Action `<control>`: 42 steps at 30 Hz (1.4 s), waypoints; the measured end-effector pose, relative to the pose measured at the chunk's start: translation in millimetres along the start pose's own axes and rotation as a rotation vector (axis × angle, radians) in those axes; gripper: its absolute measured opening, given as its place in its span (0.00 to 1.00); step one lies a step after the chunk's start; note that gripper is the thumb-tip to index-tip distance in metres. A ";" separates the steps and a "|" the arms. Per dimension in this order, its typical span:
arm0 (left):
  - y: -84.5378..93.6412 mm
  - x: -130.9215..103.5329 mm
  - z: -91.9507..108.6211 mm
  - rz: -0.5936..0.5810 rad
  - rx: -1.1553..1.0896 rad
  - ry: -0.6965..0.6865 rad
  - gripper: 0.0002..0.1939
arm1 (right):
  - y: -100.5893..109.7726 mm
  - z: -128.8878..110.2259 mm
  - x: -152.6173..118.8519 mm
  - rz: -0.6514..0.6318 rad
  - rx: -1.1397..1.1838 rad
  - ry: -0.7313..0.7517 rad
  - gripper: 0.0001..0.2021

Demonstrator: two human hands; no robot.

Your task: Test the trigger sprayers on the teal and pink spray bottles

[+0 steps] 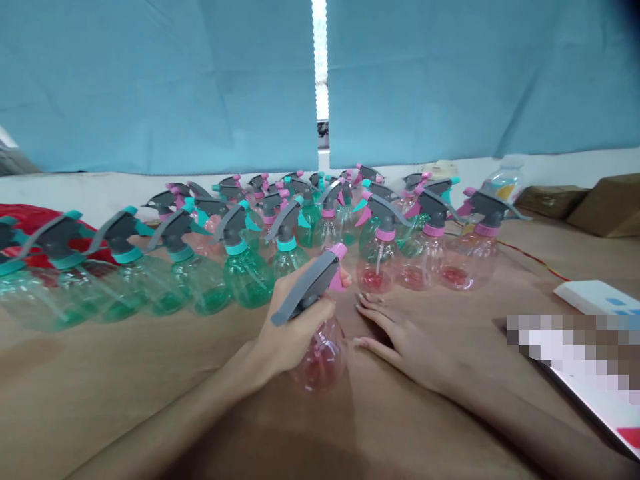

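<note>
A clear pink spray bottle (pixel 323 360) stands close to me, its grey trigger head topped by a pink nozzle. My left hand (pixel 295 327) is wrapped round the neck of this bottle, just under the grey head. Flat on the table lies my right hand (pixel 407 347), fingers stretched toward the bottle and holding nothing. Beyond my left hand runs a row of green-tinted spray bottles, one of them a green spray bottle (pixel 249 277) with a turquoise collar. Behind my right hand are pink-collared bottles, among them a pink spray bottle (pixel 421 263).
Many more sprayers crowd the back of the wooden table (pixel 210 373). At right lie a white box (pixel 595 293), a blurred-out flat object (pixel 585 373) and a thin cable (pixel 533 255). Brown packages (pixel 607 207) sit behind. Red material (pixel 37 223) is at far left, and a blue curtain (pixel 175 87) hangs behind.
</note>
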State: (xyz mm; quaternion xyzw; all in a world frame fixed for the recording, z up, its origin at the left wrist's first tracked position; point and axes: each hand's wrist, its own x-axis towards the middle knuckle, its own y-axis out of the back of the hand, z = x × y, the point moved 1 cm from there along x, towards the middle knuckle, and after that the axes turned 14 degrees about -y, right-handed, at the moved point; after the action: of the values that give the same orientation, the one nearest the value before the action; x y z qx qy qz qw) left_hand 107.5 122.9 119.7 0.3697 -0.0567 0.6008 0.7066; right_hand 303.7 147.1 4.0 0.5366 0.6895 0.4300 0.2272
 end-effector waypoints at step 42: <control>-0.4 -2.2 -3.9 0.027 -0.002 0.034 0.04 | 0.8 0.4 -0.4 0.007 0.029 0.021 0.28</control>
State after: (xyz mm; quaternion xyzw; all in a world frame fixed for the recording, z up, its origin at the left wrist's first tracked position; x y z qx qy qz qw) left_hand 105.9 123.4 115.6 0.3578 -0.0503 0.6166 0.6995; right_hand 304.5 146.8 4.4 0.5377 0.6962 0.4264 0.2108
